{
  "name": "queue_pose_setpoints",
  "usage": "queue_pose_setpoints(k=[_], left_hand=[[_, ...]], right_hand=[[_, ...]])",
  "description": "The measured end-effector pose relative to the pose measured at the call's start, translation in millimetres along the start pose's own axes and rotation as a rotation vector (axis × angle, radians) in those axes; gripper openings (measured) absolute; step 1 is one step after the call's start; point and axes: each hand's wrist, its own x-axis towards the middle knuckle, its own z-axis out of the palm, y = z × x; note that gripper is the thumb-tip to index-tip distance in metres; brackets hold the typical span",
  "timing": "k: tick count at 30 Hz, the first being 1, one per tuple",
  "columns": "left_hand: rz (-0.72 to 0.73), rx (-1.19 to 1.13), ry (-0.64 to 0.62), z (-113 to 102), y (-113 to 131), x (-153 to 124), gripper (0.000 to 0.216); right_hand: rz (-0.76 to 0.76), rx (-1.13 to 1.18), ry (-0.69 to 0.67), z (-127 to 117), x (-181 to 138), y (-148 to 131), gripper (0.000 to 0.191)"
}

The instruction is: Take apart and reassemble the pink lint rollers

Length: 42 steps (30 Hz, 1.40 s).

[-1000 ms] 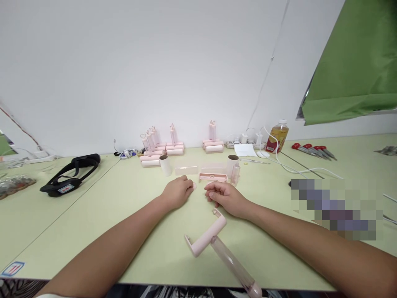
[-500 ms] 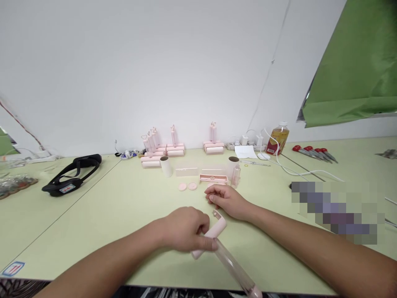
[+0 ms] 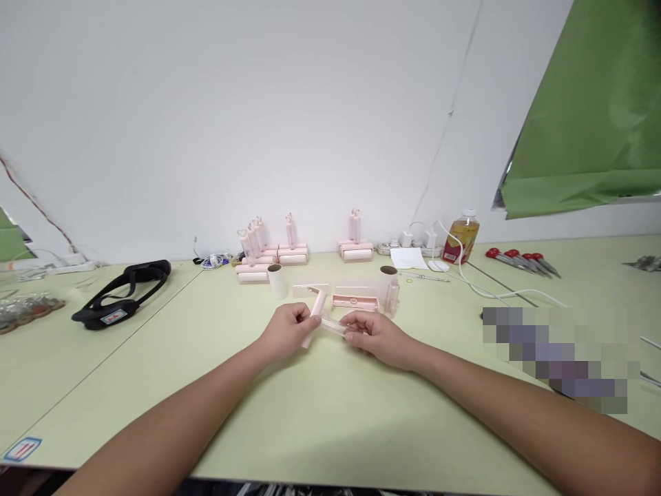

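My left hand [image 3: 285,331] is closed round the pink bracket [image 3: 316,308] of a lint-roller handle, held just above the pale green table [image 3: 330,413]. My right hand [image 3: 374,334] pinches the clear tube handle [image 3: 333,325] that joins the bracket. Both hands meet at the table's middle. Just beyond them lie a pink tray-like cover [image 3: 354,301], a clear cover [image 3: 310,289] and two cardboard-cored paper rolls [image 3: 277,280], [image 3: 386,281].
Finished pink rollers [image 3: 268,251] stand in groups along the back wall. A black headset [image 3: 121,300] lies at the left. A bottle [image 3: 461,238], white cables, a power strip and red-handled tools [image 3: 519,260] sit at the back right. A green sheet [image 3: 593,117] hangs at the upper right.
My left hand came back from the far parts, picked the pink handle up from the near table and carried it forward. My right hand now grips its clear tube.
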Motion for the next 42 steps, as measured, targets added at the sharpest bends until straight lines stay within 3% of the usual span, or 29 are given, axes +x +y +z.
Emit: queue_pose_setpoints(k=[3, 7, 9, 13, 17, 22, 29, 37, 40, 42], left_hand=[[-0.076, -0.200, -0.017, -0.5, 6.6, -0.4, 0.037], [-0.106, -0.457, -0.056, -10.0, 13.8, -1.1, 0.034], [-0.116, -0.526, -0.211, -16.1, 12.1, -1.5, 0.033], [-0.175, -0.658, -0.654, -19.0, 1.5, -4.8, 0.039], [-0.183, -0.765, -0.849, -10.7, -5.1, -9.3, 0.047], [-0.131, -0.796, -0.848, -5.4, -7.7, -8.7, 0.040], [-0.029, -0.612, -0.810, -5.6, -5.7, -7.2, 0.040], [0.137, -0.459, -0.576, -4.7, -1.6, -5.2, 0.040], [0.201, -0.479, -0.446, -11.7, -2.3, -0.3, 0.036], [0.207, -0.370, -0.326, -17.2, -3.6, 2.9, 0.033]], right_hand=[[-0.079, -0.115, 0.022, 1.1, -0.9, 2.7, 0.028], [-0.140, -0.096, 0.061, 1.1, -1.4, 3.5, 0.036], [-0.162, -0.102, 0.077, 1.3, -2.3, 2.6, 0.037], [-0.170, -0.161, 0.041, 2.9, -5.8, -0.2, 0.038], [-0.206, -0.200, -0.070, 2.9, -8.1, -3.5, 0.029], [-0.188, -0.279, -0.130, 0.4, -8.6, -7.2, 0.023], [-0.209, -0.364, -0.155, -1.5, -9.8, -10.9, 0.024], [-0.185, -0.352, -0.098, -2.8, -6.8, -7.6, 0.021], [-0.153, -0.348, -0.071, -1.7, -6.0, -6.3, 0.022], [-0.144, -0.350, -0.080, -1.1, -6.3, -6.6, 0.021]])
